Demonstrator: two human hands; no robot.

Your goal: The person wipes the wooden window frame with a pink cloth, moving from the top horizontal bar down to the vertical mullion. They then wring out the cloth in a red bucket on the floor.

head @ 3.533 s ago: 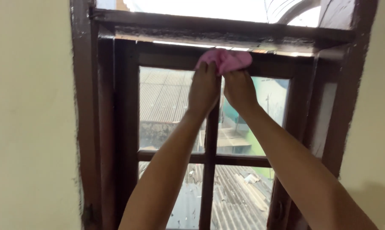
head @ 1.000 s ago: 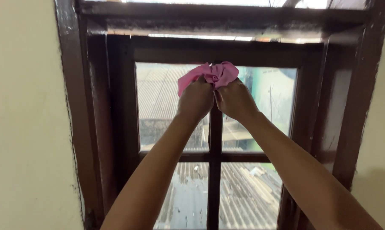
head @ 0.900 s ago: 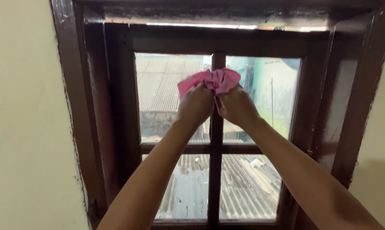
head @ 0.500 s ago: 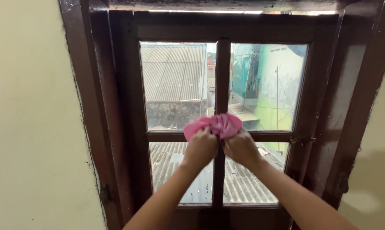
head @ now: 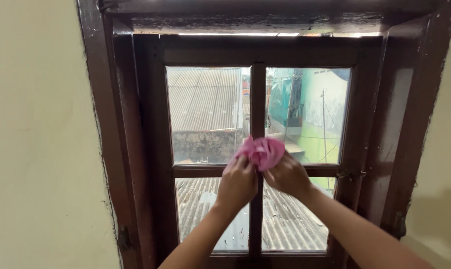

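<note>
Both bare hands are raised to a small wooden window, and between them they bunch a soft pink cloth [head: 262, 151], crumpled into a loose, rounded wad with folds and creases showing. The left hand [head: 238, 183] has its grip curled shut on the lower left part of the cloth, knuckles toward the camera; the right hand [head: 287, 175] pinches the cloth's lower right part, fingers folded in. The cloth sits against the window sash [head: 155, 149] at the crossing of its bars, where the upright centre bar [head: 258, 99] meets the horizontal bar [head: 200, 171]; whether the fabric presses on the wood or only hangs just before it cannot be told. The sash is dark brown painted wood with a dull gloss, straight-edged and dividing the opening into four rectangular glass panes [head: 205, 114]. The outer frame [head: 101, 124] is the same brown, its paint rough and chipped along the edge where it meets the smooth, matte cream wall [head: 36, 139]. A small metal latch [head: 350, 175] sits at the right end of the horizontal bar, and a dark hinge [head: 123, 238] shows low on the left frame. Through the glass lie ribbed, corrugated sheet roofs [head: 203, 97] in grey and a pale green building wall [head: 330, 114].
</note>
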